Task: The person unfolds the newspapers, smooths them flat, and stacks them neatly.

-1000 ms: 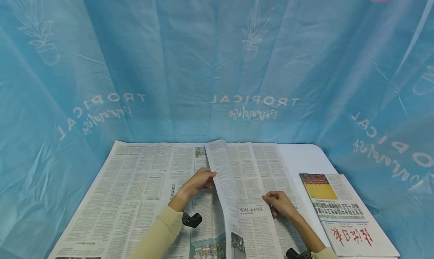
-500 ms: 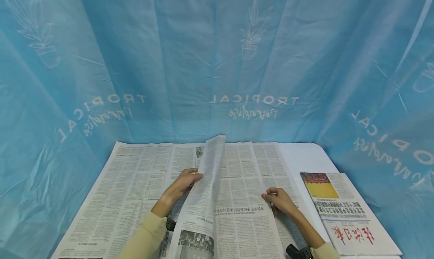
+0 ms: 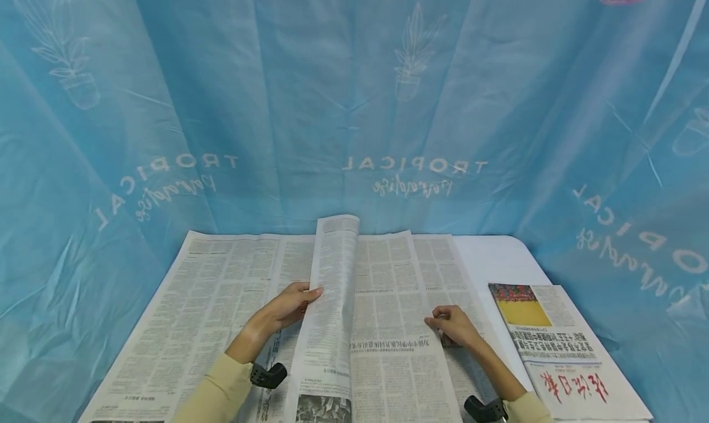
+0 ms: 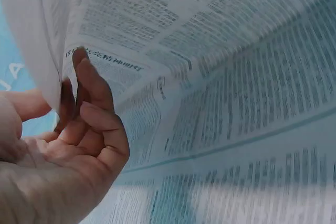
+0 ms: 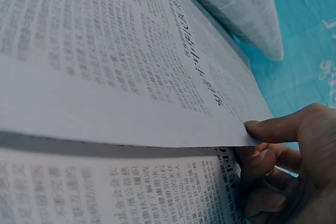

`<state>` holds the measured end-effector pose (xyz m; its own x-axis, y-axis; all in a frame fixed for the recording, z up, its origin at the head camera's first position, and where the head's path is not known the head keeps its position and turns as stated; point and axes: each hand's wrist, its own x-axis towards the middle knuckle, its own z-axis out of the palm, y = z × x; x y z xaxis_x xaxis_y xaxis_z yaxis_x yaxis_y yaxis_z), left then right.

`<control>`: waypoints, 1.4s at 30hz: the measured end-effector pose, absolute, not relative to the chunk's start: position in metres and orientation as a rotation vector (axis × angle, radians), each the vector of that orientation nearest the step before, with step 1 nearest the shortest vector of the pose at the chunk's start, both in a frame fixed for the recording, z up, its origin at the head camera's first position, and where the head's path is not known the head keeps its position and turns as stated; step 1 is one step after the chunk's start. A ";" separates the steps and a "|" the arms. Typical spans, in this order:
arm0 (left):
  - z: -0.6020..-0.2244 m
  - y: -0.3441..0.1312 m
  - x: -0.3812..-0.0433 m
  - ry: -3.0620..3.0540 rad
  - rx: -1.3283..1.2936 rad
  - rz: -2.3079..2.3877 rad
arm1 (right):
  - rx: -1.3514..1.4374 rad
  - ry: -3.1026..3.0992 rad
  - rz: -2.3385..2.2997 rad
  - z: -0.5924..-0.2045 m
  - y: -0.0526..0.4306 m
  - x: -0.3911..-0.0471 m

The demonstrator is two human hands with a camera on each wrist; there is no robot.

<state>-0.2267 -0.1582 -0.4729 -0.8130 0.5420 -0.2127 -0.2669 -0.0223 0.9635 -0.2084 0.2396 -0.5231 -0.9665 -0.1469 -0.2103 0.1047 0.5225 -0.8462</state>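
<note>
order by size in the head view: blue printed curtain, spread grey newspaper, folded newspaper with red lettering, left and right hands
1. Blue printed curtain
2. Spread grey newspaper
3. Folded newspaper with red lettering
4. Left hand, right hand: too alike to rank

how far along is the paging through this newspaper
Done: the newspaper lies spread open on the table, with sheets to the left.
In hand: the left hand holds a lifted page near the middle; the right hand pinches the edge of the right sheet.
Left: probably laying both down; the folded paper looks unopened.
</note>
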 end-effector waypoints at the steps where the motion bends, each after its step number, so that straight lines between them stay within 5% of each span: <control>1: -0.472 -0.159 -0.226 1.723 0.282 1.872 | -0.041 2.508 -1.420 -0.523 0.240 -0.209; 42: -0.486 -0.249 -0.191 2.723 0.004 1.156 | -0.114 2.744 -1.200 -0.519 0.242 -0.212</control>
<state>-0.1914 -0.2490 -0.4856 -0.9833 0.0737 -0.1664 -0.0685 0.6972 0.7136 -0.2118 0.2420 -0.5191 -0.9868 -0.1266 -0.1014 -0.0115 0.6782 -0.7348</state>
